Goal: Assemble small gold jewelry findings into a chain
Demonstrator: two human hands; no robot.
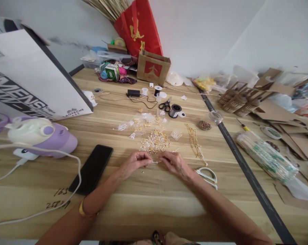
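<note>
You've got a tiny metal piece (156, 162) pinched between both hands, low over the wooden table (154, 204), just in front of the pile of findings. It's a thin pale sliver, silvery as far as I can tell (too small to say what it is). Your left hand (135, 163) is closed on one end with thumb and fingertips, your right hand (174, 164) is closed on the other end the same way, knuckles curled, both wrists resting on the table.

Right behind your fingers sits the pile of findings (155, 141), a loose glittery heap of little gold and silver bits. Beyond it lie small clear bags (141, 122), crinkly plastic with more gold pieces inside. To the right of the pile a gold chain (196, 144) lies stretched out in a ragged line, and near your right wrist there's a pair of scissors with pale looped handles (207, 177), partly hidden by your arm.

To your left a black phone (92, 168) lies flat, glossy and dark, just beside your left forearm. You're wearing a gold bracelet (83, 211) on that wrist. Further left there's a lilac and white plastic appliance (39, 136), rounded and smooth, with a white cord (74, 183) looping across the table.

Further back: black scissors (165, 105), a shiny spool of wire (174, 110), and a small brown paper bag (153, 67).
</note>
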